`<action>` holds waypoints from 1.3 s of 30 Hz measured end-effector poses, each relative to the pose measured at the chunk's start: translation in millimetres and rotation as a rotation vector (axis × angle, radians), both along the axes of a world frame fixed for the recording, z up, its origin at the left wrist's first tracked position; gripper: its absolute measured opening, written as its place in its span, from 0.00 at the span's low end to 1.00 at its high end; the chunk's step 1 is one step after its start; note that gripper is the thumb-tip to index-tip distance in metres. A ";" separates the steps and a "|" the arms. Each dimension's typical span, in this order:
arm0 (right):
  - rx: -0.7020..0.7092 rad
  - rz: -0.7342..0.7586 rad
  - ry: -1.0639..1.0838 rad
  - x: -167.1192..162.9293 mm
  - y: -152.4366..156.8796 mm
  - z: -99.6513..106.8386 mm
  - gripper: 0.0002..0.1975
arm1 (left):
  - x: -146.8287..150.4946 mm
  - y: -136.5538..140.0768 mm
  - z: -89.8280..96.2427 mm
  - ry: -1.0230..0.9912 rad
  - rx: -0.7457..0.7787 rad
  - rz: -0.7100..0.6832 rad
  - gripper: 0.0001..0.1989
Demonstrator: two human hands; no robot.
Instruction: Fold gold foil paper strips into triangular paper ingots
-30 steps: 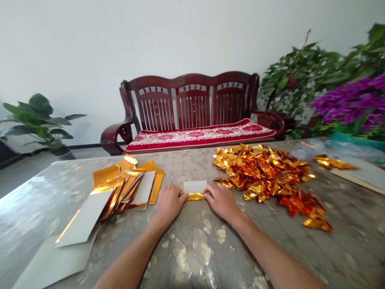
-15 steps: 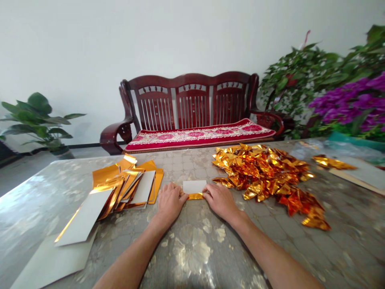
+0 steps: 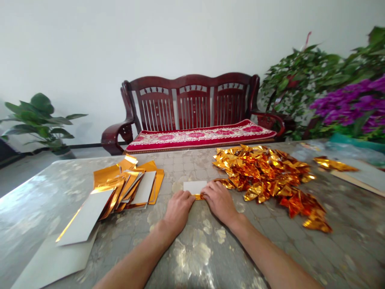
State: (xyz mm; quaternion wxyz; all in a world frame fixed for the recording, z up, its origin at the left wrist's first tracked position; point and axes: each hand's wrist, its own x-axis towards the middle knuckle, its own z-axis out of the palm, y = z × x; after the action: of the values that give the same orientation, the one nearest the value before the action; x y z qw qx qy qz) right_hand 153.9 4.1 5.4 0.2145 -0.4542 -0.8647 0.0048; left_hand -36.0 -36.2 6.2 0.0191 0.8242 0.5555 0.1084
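Note:
A small sheet of gold foil paper (image 3: 195, 187) lies white side up on the table, its near edge folded over into a narrow gold strip. My left hand (image 3: 180, 206) presses the left part of that strip with its fingers closed. At the strip's right end, my right hand (image 3: 219, 200) grips the fold, fingers bent together. Only a short piece of gold shows between the two hands. To the left lies a loose stack of gold foil paper sheets (image 3: 120, 188), some with their white backs up. On the right is a heap of folded gold foil pieces (image 3: 261, 172).
The table (image 3: 192, 257) has a glossy patterned cover. A pale flat sheet (image 3: 60, 261) lies at its front left, and clear plastic (image 3: 309, 149) at the back right. Beyond stands a wooden bench (image 3: 192, 104). Purple flowers (image 3: 349, 104) rise at the right.
My left hand has slid right along the folded strip, closer to my right hand, so less gold shows between them. My right hand has shifted slightly, its fingers further over the fold.

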 end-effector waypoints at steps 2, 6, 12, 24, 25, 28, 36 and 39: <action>0.029 0.108 -0.022 0.3 -1.0 -0.6 0.09 | 3.2 -4.6 1.4 0.071 0.001 0.017 0.11; 0.051 0.224 -0.042 2.5 0.2 -4.0 0.10 | 8.0 -12.6 1.5 0.131 -0.008 0.027 0.12; 0.050 0.246 -0.057 8.7 2.0 -6.2 0.09 | 7.8 -21.2 3.0 0.145 -0.006 -0.013 0.17; 0.076 0.180 -0.061 22.0 -3.3 -2.7 0.14 | 9.7 -24.2 3.2 0.188 0.030 0.121 0.14; 0.079 0.193 -0.079 18.9 -7.5 -0.9 0.14 | 8.9 -21.9 2.9 0.162 0.038 0.136 0.14; 0.079 0.288 -0.095 5.7 -21.5 2.5 0.14 | 5.3 -12.7 1.1 0.075 0.057 0.179 0.15; 0.015 0.299 0.172 -6.0 -15.9 -5.2 0.16 | -18.6 9.6 -3.1 -0.050 -0.103 0.016 0.26; 0.012 0.163 0.181 0.2 -5.8 -6.7 0.19 | -25.3 15.7 -2.6 -0.067 -0.145 -0.071 0.30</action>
State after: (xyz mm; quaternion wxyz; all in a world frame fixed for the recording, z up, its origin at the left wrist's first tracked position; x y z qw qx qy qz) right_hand 154.1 -1.7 -1.2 0.2930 -0.3789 -0.8759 0.0582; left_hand -61.3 -20.4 3.6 0.1014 0.8357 0.5314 0.0945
